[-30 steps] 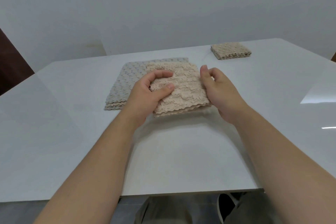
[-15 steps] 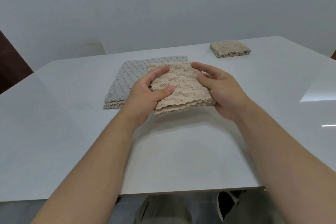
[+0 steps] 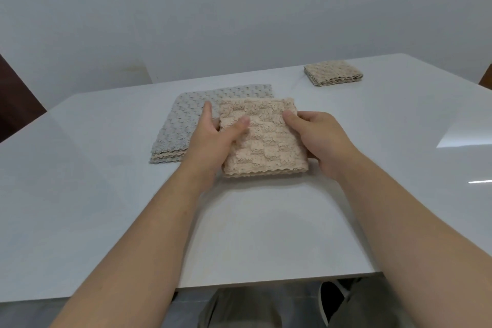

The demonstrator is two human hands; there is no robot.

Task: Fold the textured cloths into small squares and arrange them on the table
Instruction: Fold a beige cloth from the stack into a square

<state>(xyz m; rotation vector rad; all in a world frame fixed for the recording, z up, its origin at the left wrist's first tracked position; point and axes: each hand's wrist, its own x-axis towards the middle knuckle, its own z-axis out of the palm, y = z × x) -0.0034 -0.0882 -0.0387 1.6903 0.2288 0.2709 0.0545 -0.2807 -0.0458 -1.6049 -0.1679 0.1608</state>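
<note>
The white glossy surface point(image 3: 106, 194) takes up most of my view. On it, left of centre, lies the grey bobble-textured cloth point(image 3: 183, 125), spread wide on a low stack of others whose wavy edges show at its near side; none of these has been folded small yet.

Over the right part of that stack I hold the beige ripple-textured cloth point(image 3: 266, 144), already folded into a thick square with its layered edges facing me. Far off to my right, well apart from everything else, sits the small folded beige square point(image 3: 332, 73), the one finished piece so far.

My left grip point(image 3: 213, 141) pinches the square's left edge, with the thumb on top and the forefinger reaching out past the edge above the grey cloth. My right grip point(image 3: 319, 136) is clamped on the right edge, thumb on top and fingers tucked below.

A second ago my left fingers were curled over the top face, pressing it down, and my right grip only rested beside the edge. Now both have it by the sides, and it has turned squarer to me. I think it is lifted a little, though the shadow under it leaves me unsure that it is clear of the surface. To me the folding looks done, and what remains is carrying it to a spot beside the finished square.
</note>
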